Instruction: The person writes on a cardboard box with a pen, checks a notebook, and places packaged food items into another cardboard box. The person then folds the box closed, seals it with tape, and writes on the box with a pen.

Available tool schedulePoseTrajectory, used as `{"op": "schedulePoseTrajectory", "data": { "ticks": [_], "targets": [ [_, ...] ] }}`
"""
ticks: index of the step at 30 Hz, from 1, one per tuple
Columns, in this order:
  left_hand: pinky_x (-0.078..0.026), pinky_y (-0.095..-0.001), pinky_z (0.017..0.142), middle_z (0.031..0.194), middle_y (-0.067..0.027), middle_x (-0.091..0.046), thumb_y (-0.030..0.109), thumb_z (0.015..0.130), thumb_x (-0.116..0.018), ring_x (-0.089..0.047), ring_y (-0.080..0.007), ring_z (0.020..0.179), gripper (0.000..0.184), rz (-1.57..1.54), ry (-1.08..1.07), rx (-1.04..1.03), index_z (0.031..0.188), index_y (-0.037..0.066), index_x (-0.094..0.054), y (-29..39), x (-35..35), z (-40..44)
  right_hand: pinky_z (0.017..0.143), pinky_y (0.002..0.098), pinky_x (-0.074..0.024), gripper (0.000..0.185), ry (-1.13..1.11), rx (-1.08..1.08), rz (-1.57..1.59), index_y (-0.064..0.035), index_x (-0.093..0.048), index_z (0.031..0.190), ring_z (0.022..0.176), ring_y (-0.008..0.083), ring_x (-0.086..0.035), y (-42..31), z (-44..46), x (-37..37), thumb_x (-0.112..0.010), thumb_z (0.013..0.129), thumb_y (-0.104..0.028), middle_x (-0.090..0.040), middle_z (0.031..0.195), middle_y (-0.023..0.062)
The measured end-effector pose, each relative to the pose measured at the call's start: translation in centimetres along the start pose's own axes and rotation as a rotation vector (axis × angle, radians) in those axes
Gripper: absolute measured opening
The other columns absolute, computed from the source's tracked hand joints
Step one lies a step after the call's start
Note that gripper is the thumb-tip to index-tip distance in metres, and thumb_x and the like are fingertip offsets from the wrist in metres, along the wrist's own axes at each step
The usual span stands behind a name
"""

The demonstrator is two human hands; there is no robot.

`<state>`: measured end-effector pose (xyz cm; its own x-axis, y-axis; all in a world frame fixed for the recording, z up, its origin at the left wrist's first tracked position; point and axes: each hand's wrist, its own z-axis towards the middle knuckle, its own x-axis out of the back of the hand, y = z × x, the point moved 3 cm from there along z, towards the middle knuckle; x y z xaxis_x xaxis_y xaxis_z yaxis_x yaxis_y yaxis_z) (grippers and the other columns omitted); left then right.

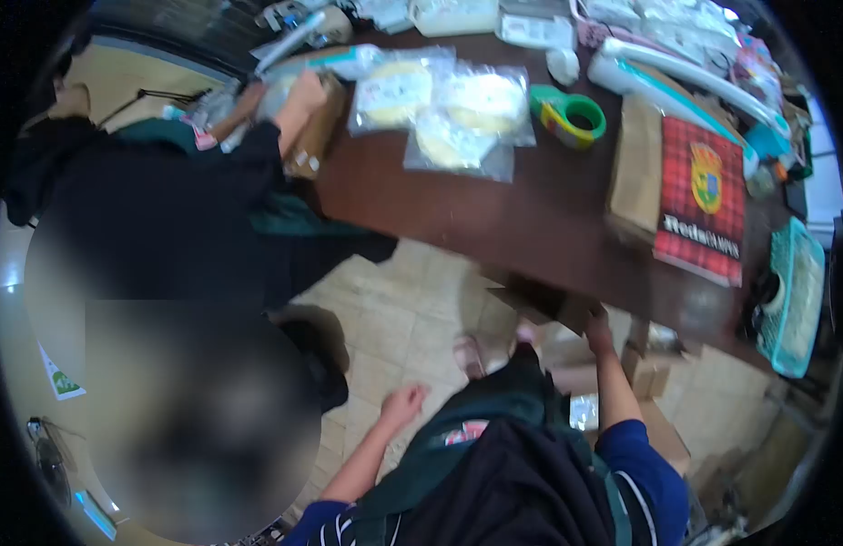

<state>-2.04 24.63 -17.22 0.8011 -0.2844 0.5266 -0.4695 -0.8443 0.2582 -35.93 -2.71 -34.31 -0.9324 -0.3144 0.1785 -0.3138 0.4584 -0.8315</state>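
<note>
My right hand (599, 329) grips the edge of a brown cardboard box (542, 300), which is dark and partly hidden under the table's front edge. My left hand (403, 407) hangs over the tiled floor, its fingers loosely curled with nothing visible in them. Ahead on the dark brown table (440, 209) lie several clear plastic packets (453, 150) with pale round contents and white labels. Rolls of green and yellow tape (567, 118) rest to their right. Farther right, a red plaid printed box (702, 200) leans beside a brown carton (636, 168).
On the left, a co-worker in dark clothes (148, 218) has a hand (303, 96) at a brown package (314, 127). A turquoise basket (790, 300) sits at the table's right edge. Open cartons (647, 371) stand on the floor by my right arm. Packaged goods crowd the table's back.
</note>
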Motion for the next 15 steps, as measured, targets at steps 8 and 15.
{"op": "schedulePoseTrajectory", "data": {
  "ticks": [8,15],
  "targets": [
    [-0.037,-0.0400,0.099,0.124,-0.0230,-0.050,0.032,0.089,-0.050,-0.046,-0.0342,0.118,0.047,-0.083,0.243,-0.549,0.123,0.000,-0.049,4.2,3.5,0.9,0.076,0.0282,-0.0465,0.026,-0.461,-0.208,0.158,-0.0010,-0.056,0.105,0.083,0.0134,-0.058,-7.1,-14.7,-8.5,-0.056,0.081,-0.008,-0.062,0.093,0.0042],
    [-0.021,-0.0432,0.109,0.144,-0.0322,-0.008,0.045,0.083,-0.058,-0.016,-0.0438,0.134,0.100,-0.144,0.254,0.092,0.140,-0.005,0.008,-6.7,5.0,0.0,0.074,0.0297,-0.0501,0.025,-0.755,-0.206,0.470,-0.0003,-0.059,0.103,0.080,0.0155,-0.061,-15.9,-19.7,-18.5,-0.057,0.079,-0.005,-0.063,0.092,0.0056]
  ]
}}
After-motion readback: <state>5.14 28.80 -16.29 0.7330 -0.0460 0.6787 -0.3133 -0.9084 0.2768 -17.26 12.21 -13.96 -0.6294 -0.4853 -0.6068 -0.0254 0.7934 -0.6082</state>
